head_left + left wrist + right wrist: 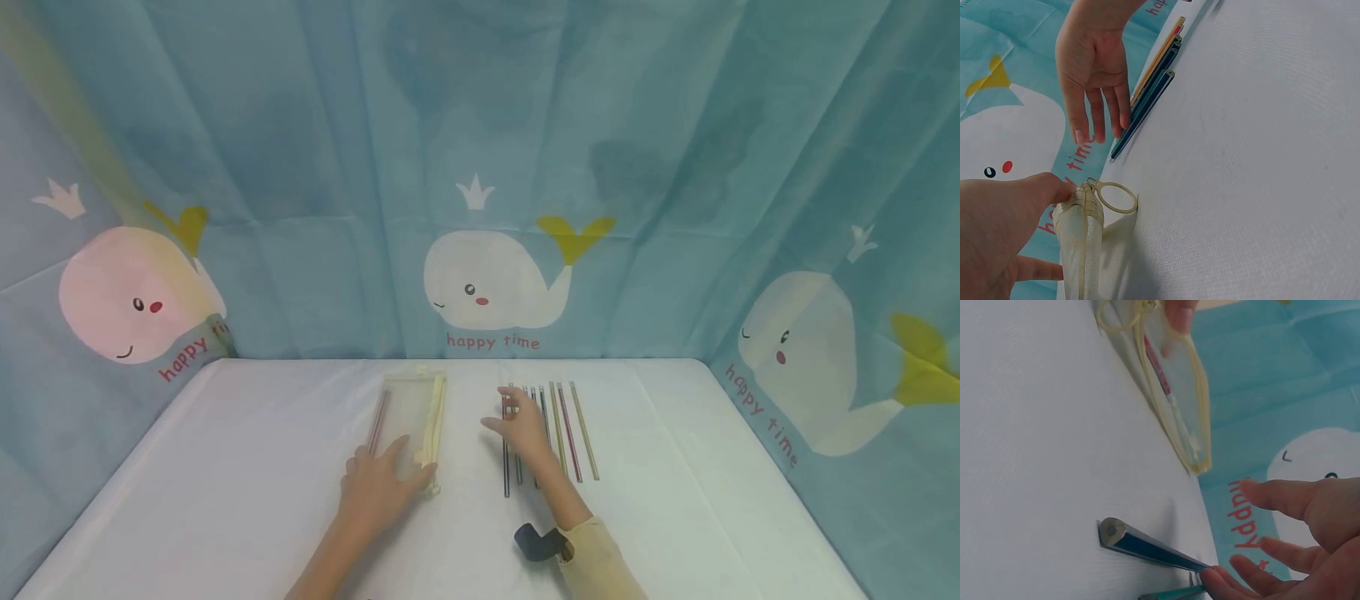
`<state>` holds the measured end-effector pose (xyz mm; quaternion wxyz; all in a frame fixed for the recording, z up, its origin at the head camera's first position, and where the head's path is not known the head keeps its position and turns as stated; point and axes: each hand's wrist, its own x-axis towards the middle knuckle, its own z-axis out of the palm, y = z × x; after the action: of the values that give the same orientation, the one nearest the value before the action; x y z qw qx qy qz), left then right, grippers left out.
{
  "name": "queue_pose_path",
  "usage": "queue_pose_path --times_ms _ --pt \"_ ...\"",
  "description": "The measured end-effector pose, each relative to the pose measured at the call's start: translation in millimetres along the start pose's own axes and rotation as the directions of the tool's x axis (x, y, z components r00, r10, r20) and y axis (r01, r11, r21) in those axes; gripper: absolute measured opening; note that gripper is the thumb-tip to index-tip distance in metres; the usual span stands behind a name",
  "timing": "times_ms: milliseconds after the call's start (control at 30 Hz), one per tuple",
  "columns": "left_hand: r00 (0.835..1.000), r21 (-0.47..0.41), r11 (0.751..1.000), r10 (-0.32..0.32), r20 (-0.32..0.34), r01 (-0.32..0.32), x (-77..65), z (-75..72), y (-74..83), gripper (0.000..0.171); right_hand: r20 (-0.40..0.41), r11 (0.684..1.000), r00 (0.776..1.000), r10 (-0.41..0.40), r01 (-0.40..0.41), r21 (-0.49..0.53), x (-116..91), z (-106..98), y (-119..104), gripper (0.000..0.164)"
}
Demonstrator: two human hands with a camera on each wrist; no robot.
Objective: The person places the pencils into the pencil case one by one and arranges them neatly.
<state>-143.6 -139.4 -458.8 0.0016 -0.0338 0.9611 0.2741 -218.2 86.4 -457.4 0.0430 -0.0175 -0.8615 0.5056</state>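
A translucent mesh pencil case [408, 404] with a cream zipper and ring pull [1118, 197] lies on the white table, left of centre. Slender sticks, one reddish [1157, 364], show through its mesh. My left hand [378, 492] holds the near end of the case, thumb at the zipper side. To the right, several pencils [570, 433] lie roughly side by side, dark, red and yellowish-green. Over the leftmost ones is my right hand [525, 427], fingers apart and nothing in its grasp. In the right wrist view its fingertips come close to a dark blue pencil [1154, 544]; contact is unclear.
Behind the white table [675, 517] hangs a blue curtain [337, 275] printed with whales, also closing off both sides. A dark curved object [538, 543] sits by the right sleeve [600, 562].
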Motion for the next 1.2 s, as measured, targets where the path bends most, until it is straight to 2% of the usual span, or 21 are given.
queue_pose_path --times_ms 600,1200 --pt "1.000 0.007 1.000 0.024 -0.017 -0.024 0.5 1.3 -2.5 0.079 0.047 0.995 0.999 0.003 0.002 -0.100 -3 0 -2 0.069" --pt "1.000 0.014 1.000 0.019 -0.015 -0.019 0.5 2.2 -2.5 0.080 0.047 0.993 0.999 0.015 -0.009 -0.121 -1 11 3 0.070"
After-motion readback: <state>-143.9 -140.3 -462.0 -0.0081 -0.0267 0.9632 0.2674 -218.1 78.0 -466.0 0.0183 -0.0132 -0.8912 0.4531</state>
